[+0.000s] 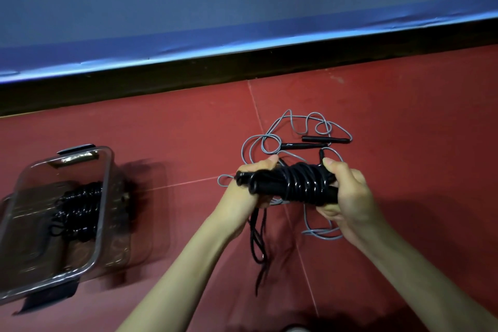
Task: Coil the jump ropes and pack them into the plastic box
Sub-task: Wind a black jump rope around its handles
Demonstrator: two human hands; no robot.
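Black jump rope (293, 183) in both hands

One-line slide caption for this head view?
Both hands grip a half-coiled black jump rope above a loose grey rope; plastic box holds another.

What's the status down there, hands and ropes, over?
Left hand and right hand both grip black rope bundle, tail dangling. One coiled rope already in plastic box. Grey rope loose on floor, nothing blocking.

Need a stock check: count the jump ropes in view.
3: a coiled black rope in the plastic box, a black rope in both hands, a grey rope loose on the floor.
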